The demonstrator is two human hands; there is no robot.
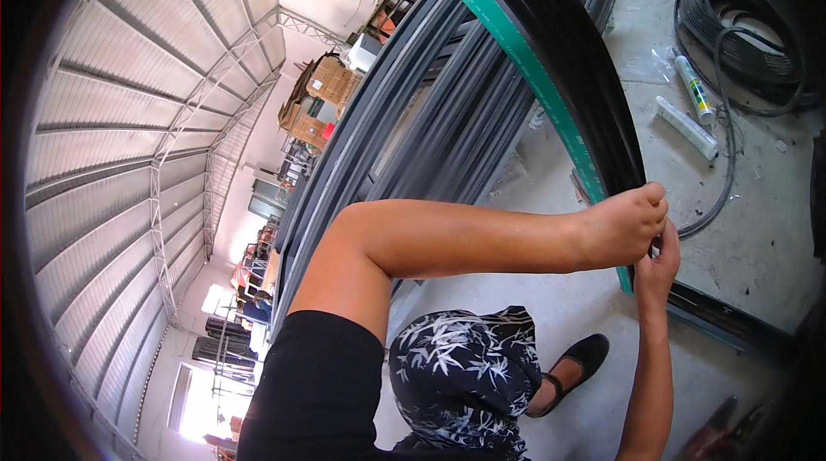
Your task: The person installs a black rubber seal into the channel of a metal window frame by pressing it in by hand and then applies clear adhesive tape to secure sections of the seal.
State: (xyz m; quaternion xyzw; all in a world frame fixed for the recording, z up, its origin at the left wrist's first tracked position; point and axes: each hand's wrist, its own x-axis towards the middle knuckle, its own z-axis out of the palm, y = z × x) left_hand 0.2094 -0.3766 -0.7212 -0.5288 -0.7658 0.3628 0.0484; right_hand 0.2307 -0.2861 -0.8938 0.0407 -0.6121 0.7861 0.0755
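My left hand is curled closed at the inner edge of a black metal profile frame, near its lower corner. Green film with white print covers one face of this frame. Just below, my right hand meets the left, its fingers pinched together at the same edge. A thin black rubber strip runs from a coil on the floor up to the two hands. The strip's end is hidden by my fingers, and what the left fingertips hold is also hidden.
A white sealant tube and a printed one lie on the grey floor beside clear plastic film. Long grey profiles are stacked to the left. Cardboard boxes stand farther back. The frame's lower bar extends rightward.
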